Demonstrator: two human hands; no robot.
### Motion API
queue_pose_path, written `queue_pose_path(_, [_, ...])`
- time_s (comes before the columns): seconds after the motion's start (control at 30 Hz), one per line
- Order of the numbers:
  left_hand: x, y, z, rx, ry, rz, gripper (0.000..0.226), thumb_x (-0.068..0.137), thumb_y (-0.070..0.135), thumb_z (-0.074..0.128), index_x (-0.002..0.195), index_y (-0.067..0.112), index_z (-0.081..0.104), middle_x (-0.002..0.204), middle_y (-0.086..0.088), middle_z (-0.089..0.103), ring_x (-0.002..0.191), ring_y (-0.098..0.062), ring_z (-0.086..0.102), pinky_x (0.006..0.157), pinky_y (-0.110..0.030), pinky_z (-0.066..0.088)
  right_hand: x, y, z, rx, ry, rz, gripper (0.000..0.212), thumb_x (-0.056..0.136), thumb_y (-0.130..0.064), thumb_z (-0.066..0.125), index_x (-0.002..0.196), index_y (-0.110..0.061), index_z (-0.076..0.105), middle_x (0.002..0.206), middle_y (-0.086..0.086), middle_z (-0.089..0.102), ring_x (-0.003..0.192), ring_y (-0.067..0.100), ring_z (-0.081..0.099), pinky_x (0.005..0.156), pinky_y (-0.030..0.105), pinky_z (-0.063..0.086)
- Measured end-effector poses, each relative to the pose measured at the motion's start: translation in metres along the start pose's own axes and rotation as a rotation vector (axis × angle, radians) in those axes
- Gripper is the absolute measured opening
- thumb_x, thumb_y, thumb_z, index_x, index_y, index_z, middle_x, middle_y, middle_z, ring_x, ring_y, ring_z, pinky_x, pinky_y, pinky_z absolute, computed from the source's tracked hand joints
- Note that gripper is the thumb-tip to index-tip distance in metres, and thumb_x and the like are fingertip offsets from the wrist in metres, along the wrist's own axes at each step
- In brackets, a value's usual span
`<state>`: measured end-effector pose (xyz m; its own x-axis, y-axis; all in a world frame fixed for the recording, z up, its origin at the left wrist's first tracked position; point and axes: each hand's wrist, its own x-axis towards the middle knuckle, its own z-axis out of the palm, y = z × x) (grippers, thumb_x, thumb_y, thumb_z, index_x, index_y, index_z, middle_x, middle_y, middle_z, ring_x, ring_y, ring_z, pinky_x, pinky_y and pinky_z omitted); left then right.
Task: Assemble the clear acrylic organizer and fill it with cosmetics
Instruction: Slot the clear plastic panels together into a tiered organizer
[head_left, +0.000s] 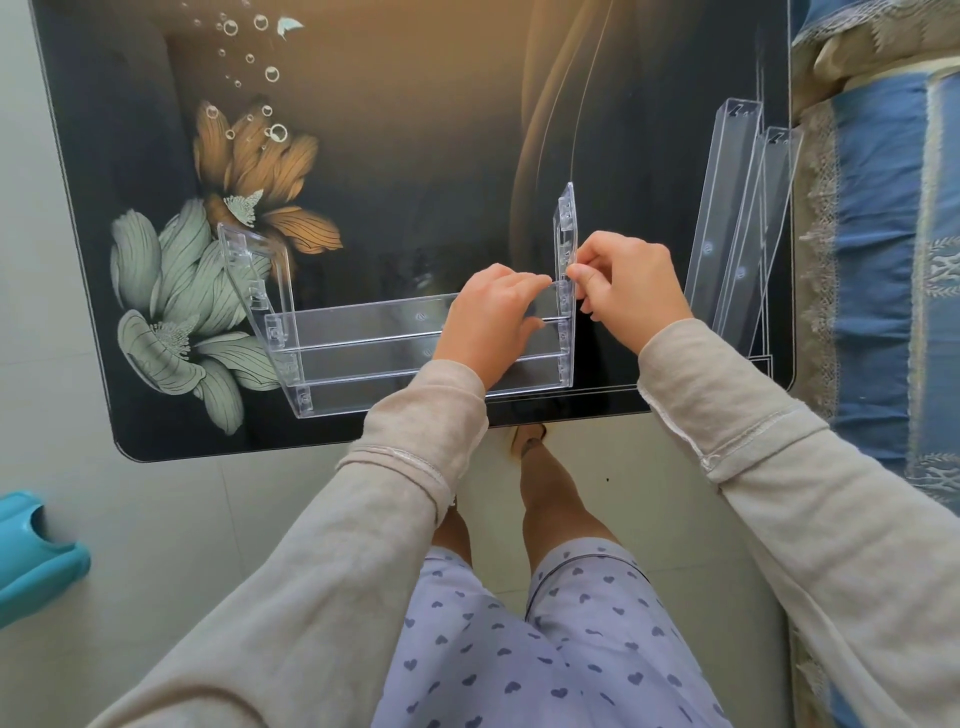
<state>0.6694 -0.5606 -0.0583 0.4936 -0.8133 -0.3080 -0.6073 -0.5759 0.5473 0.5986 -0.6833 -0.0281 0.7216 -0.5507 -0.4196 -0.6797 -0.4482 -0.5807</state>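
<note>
The organizer (363, 358) is judged to be about half built. Two side walls are standing on the table (415, 130), and three shelves can be counted between them, set one behind the other like steps. The upper shelf (363, 319) seems to be the one in work: its left end is seated in the left side wall (254, 280), while its right end is held at the slots of the right side wall (567, 218). Whether this end is already locked in cannot be told, because it is covered by fingers.

The left hand (488, 322) is laid over the right end of the upper shelf, with the fingers curled around it from above. The right hand (628, 291) is just beside it, and the edge of the right side wall is pinched between its thumb and forefinger. The organizer is thus found under the left hand and to the left of both hands, and the joint lies between them.

To the right of the right hand, apart from it, at least two spare shelves (727, 218) are lying on the table, not yet mounted. No cosmetics are seen, so the filling is left completely to do.
</note>
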Motion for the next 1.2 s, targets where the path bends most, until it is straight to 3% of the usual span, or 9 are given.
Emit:
queue_pose_path(0.27, [-0.007,0.012,0.0,0.031,0.042,0.003,0.041,0.081,0.01,0.066,0.121,0.006,0.059,0.116,-0.011,0.068,0.107,-0.028,0.059,0.099,-0.035,0.042,-0.011,0.008,0.002,0.115,0.063,0.055,0.019,0.092,-0.018,0.052,0.096,-0.005,0.065,0.078,0.005,0.062,0.076,0.025,0.063,0.082,0.04,0.055])
queue_pose_path(0.37, [-0.01,0.014,0.003,0.042,0.08,-0.006,0.038,0.08,0.009,0.067,0.117,0.004,0.06,0.114,-0.013,0.068,0.106,-0.031,0.06,0.101,-0.038,0.041,-0.02,0.028,0.002,0.182,0.376,0.217,0.02,0.091,-0.017,0.052,0.101,-0.006,0.064,0.089,0.01,0.066,0.083,0.025,0.062,0.086,0.037,0.051])
queue_pose_path(0.47, [-0.01,0.011,0.007,0.018,0.067,-0.034,0.04,0.084,0.014,0.064,0.123,0.009,0.056,0.122,-0.009,0.063,0.114,-0.028,0.055,0.106,-0.033,0.034,-0.023,0.052,-0.002,0.167,0.632,0.45,0.026,0.086,-0.015,0.057,0.109,-0.004,0.058,0.095,0.006,0.053,0.086,0.025,0.052,0.09,0.036,0.045])
queue_pose_path(0.63, [-0.012,0.005,0.006,0.025,0.085,-0.017,0.042,0.085,0.019,0.063,0.125,0.01,0.055,0.124,-0.008,0.063,0.12,-0.026,0.051,0.11,-0.033,0.03,-0.016,0.072,0.004,-0.071,0.423,0.61,0.024,0.087,-0.025,0.055,0.1,-0.007,0.064,0.11,0.014,0.063,0.108,0.032,0.053,0.097,0.04,0.038])
queue_pose_path(0.83, [-0.035,-0.018,-0.005,0.087,0.118,-0.045,0.045,0.09,0.021,0.055,0.134,0.013,0.047,0.138,-0.006,0.052,0.133,-0.025,0.04,0.118,-0.039,0.017,-0.012,0.065,0.014,-0.299,0.321,0.569,0.027,0.091,-0.022,0.048,0.094,-0.005,0.068,0.102,0.019,0.067,0.105,0.037,0.053,0.096,0.042,0.035])
queue_pose_path(1.0, [-0.075,-0.05,-0.032,0.079,0.321,-0.106,0.032,0.079,0.002,0.064,0.111,0.002,0.066,0.119,-0.019,0.064,0.113,-0.038,0.058,0.102,-0.052,0.042,-0.016,0.045,0.01,-0.134,0.469,0.49,0.026,0.087,-0.011,0.046,0.093,0.005,0.066,0.108,0.027,0.059,0.107,0.039,0.049,0.094,0.04,0.036])
queue_pose_path(1.1, [-0.098,-0.077,-0.045,0.104,0.491,-0.168,0.031,0.074,-0.004,0.066,0.104,0.001,0.068,0.113,-0.02,0.066,0.109,-0.04,0.06,0.096,-0.056,0.047,-0.031,0.024,0.006,-0.041,0.585,0.274,0.023,0.086,-0.007,0.052,0.091,0.01,0.066,0.11,0.023,0.05,0.109,0.036,0.048,0.092,0.026,0.033])
queue_pose_path(1.13, [-0.104,-0.087,-0.049,0.122,0.541,-0.198,0.032,0.073,-0.004,0.066,0.105,0.001,0.067,0.115,-0.02,0.066,0.11,-0.04,0.059,0.095,-0.057,0.046,-0.038,0.016,0.006,-0.019,0.6,0.185,0.021,0.086,-0.007,0.054,0.089,0.01,0.066,0.107,0.018,0.048,0.107,0.033,0.049,0.092,0.025,0.036])
queue_pose_path(1.2, [-0.114,-0.106,-0.055,0.125,0.606,-0.293,0.04,0.075,0.0,0.065,0.114,0.002,0.061,0.122,-0.02,0.061,0.115,-0.039,0.056,0.098,-0.055,0.045,-0.049,-0.001,0.007,0.05,0.581,0.017,0.018,0.087,-0.006,0.056,0.089,0.009,0.065,0.106,0.001,0.045,0.101,0.007,0.05,0.087,0.02,0.045])
